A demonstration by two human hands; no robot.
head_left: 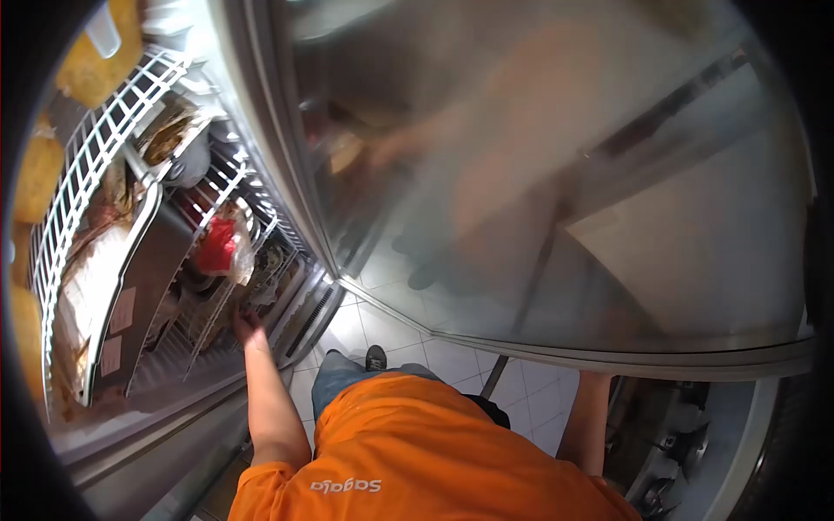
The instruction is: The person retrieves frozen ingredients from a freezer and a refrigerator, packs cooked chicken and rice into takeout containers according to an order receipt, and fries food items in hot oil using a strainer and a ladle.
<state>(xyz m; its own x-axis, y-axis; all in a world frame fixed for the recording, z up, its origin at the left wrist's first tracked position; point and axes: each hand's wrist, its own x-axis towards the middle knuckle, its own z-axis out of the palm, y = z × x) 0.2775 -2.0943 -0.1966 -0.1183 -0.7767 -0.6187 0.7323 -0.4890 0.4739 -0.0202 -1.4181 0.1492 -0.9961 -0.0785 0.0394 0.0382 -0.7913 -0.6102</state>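
Note:
My left hand (249,326) reaches in at a low wire shelf (201,334) of an open, lit refrigerator. Its fingers are dim among the things there, and whether they grip anything is unclear. Just above the hand, a red item in a clear plastic bag (222,247) sits on a shelf. To the other side, my right hand (595,379) is at the edge of the glass door (556,343). The door frame covers its fingers, so their grip is hidden.
White wire racks (95,148) hold a grey tray (148,278), wrapped food (95,260) and yellow containers (39,178). The fogged, reflecting door swings out across the right side. Below it, stove burners (682,447) show at lower right. White tiles (387,321) cover the floor.

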